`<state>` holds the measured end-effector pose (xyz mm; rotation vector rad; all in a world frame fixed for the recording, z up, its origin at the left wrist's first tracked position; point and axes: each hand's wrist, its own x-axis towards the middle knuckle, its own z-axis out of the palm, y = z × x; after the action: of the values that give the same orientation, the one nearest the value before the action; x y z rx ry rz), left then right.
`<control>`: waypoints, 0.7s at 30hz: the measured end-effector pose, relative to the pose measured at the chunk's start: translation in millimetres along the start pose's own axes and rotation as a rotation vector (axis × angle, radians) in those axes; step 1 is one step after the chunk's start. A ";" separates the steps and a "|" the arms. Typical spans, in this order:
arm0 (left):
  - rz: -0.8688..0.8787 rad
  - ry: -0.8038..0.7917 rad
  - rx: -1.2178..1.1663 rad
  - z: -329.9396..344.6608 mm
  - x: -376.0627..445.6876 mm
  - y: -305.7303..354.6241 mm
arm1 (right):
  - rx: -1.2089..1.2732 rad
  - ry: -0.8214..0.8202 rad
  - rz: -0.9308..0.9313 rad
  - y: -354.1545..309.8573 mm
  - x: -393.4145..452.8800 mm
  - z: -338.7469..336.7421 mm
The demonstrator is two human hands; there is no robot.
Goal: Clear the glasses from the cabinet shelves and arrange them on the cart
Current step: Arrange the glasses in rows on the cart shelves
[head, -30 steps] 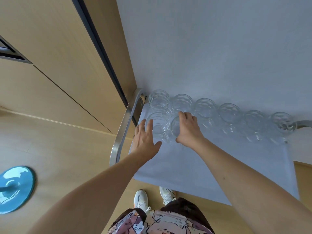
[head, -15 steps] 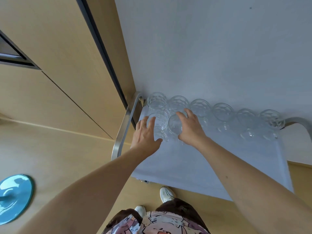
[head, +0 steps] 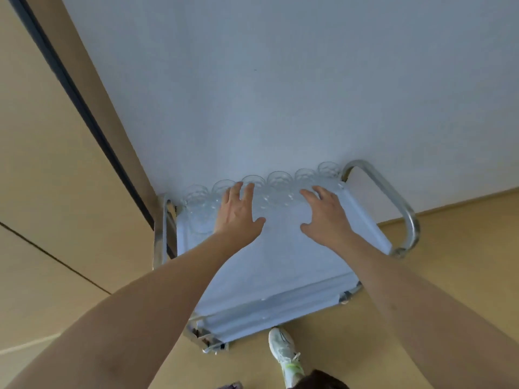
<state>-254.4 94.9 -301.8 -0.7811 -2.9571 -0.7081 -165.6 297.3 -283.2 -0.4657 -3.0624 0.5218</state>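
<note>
- At the far left you have tan cabinet panels with a dark vertical strip running down beside the pale wall.
- The cart stands against that wall, its top covered by a light blue cloth; a metal handle closes its left end.
- Clear glasses stand upright in a row along the cart's far edge, next to the wall, running from the left end to the right end. They sit close together, side by side.
- One more glass stands just in front of the row at the left end. How many sit in this second row you cannot tell, since your hand covers the spot beside it.
- Your left hand is over the left part of the cart, fingers straight and spread, thumb out, its grip open and holding nothing. The fingertips reach the row of glasses; whether they touch is unclear.
- Your right hand is over the right part of the cloth, palm down, fingers spread and loose, grip open and holding nothing. Its fingertips lie just short of the row.
- A curved metal handle loops out from the cart's right end.
- Below the cart's near edge, a white shoe stands on the tan floor.
</note>
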 end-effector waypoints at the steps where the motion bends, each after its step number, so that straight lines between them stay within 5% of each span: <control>1: 0.048 -0.001 -0.004 1.1 1.4 16.5 | 0.000 0.010 0.038 11.9 -12.9 -5.8; 12: 0.530 -0.080 0.011 57.1 -3.2 240.9 | 0.051 0.251 0.344 171.5 -129.4 -76.4; 21: 0.759 -0.211 -0.101 148.9 -23.8 474.3 | 0.008 0.329 0.677 359.2 -254.3 -149.1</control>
<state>5.4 514.3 -237.1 -1.9178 -2.4444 -0.7295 188.7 595.7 -246.2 -1.4370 -2.5295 0.3969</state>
